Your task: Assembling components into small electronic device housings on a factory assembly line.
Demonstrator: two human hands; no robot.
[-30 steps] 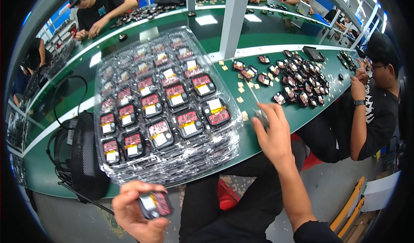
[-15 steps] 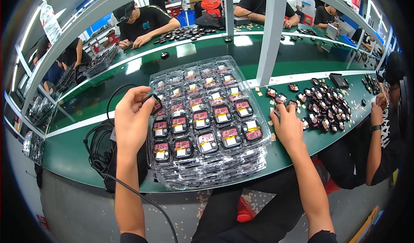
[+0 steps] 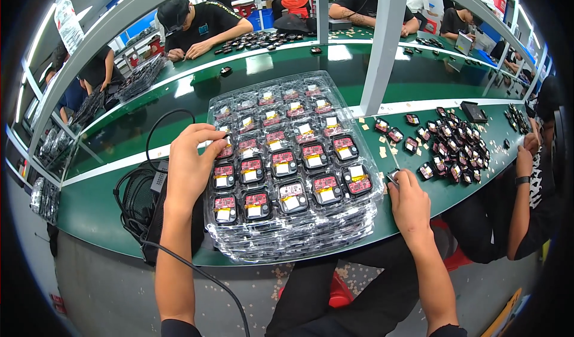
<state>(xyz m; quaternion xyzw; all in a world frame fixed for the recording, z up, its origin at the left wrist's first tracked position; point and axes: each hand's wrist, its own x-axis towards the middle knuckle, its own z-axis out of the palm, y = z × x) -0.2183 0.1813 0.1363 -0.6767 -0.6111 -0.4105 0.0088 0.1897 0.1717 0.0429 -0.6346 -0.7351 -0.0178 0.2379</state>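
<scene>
A stack of clear plastic blister trays stands before me. The top tray holds rows of small black-cased electronic modules with red circuit boards and white-and-yellow parts. My left hand is at the tray's left edge, thumb and fingers closed on a module that sits in or at a pocket of the left column. Right of the stack, my right hand is low over the bench. Its fingertips pinch a small dark piece with a shiny edge, mostly hidden by the fingers.
A heap of loose modules lies on the green bench at right, with small tan squares scattered around. A grey post rises behind the stack. Black cables lie at left. Co-workers sit opposite and at right.
My left hand has lowered the module from a tilted position above the tray to the left-column pocket. My right hand has drawn nearer to me, away from the loose modules, fingers pinched.
</scene>
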